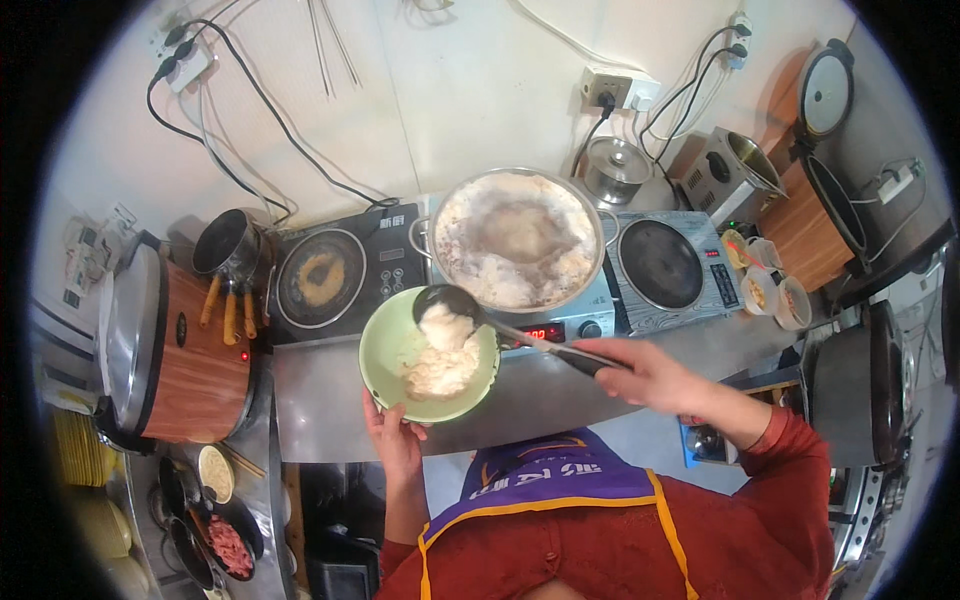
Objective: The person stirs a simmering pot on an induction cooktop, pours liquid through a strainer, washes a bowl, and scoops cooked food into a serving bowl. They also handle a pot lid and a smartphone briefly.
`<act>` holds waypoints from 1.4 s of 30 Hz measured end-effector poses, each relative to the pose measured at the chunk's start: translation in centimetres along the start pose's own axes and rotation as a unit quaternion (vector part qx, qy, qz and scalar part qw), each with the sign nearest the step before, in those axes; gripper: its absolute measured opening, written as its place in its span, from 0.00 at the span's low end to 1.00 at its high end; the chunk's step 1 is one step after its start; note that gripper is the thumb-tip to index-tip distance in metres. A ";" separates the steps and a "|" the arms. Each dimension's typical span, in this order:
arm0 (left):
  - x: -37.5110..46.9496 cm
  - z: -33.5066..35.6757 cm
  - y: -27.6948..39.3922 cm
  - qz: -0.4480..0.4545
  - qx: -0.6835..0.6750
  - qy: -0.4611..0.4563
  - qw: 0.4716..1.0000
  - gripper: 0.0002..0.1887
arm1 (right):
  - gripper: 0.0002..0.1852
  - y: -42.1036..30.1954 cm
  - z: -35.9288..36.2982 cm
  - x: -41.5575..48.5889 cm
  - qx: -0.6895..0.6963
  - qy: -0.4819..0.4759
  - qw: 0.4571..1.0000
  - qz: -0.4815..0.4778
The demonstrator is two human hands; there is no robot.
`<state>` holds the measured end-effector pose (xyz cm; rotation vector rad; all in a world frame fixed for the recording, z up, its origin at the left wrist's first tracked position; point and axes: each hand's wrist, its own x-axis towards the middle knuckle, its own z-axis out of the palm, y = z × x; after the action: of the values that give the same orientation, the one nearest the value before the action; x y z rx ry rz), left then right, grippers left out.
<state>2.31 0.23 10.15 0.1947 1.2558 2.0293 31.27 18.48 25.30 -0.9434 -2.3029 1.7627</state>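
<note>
My left hand grips the lower rim of a pale green bowl, which is held above the front edge of the metal counter. Whitish foam lies in the bowl. In my right hand is the dark handle of a ladle. Its head is tipped over the bowl, and more white foam spills from it onto the foam below. Just behind the bowl stands a wide steel pot of liquid ringed with thick froth, on a lit induction cooker.
Two more induction cookers flank the pot. At left are a wood-patterned rice cooker, a small saucepan and a dish of raw meat. Small tubs and a lidded pot stand at right. Power cords hang along the wall.
</note>
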 end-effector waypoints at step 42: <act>-3.3 2.0 -2.3 0.033 0.007 0.093 0.995 0.37 | 0.23 0.6 -11.1 -1.0 0.275 -0.023 0.946 0.171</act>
<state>6.79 0.15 10.04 0.0552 1.3940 2.1343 37.07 27.34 28.71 -1.2335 -1.5680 2.3945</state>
